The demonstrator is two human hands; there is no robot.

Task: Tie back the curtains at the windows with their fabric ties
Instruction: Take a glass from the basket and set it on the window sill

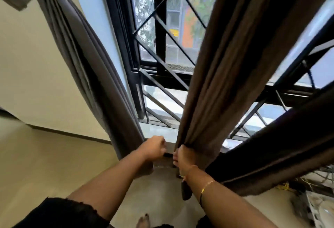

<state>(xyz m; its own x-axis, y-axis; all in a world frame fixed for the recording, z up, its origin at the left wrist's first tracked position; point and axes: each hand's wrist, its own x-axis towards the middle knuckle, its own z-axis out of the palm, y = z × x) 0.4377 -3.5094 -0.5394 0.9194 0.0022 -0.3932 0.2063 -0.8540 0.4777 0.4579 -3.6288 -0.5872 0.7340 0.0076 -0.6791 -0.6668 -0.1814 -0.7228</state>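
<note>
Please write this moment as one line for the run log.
right hand: grips gathered brown curtain | left hand: curled near sill, holds nothing visible | grey curtain: bunched by wall

Daylight is let in through the window point(173, 28), and its right-hand panes are washed out to pale glare. The brown curtains point(226, 64) are seen backlit and dark, their folds barely lit. The wall point(27, 64) is softly, evenly lit. Straight lines are bent by wide-angle distortion, and blur is spread towards the edges.
</note>
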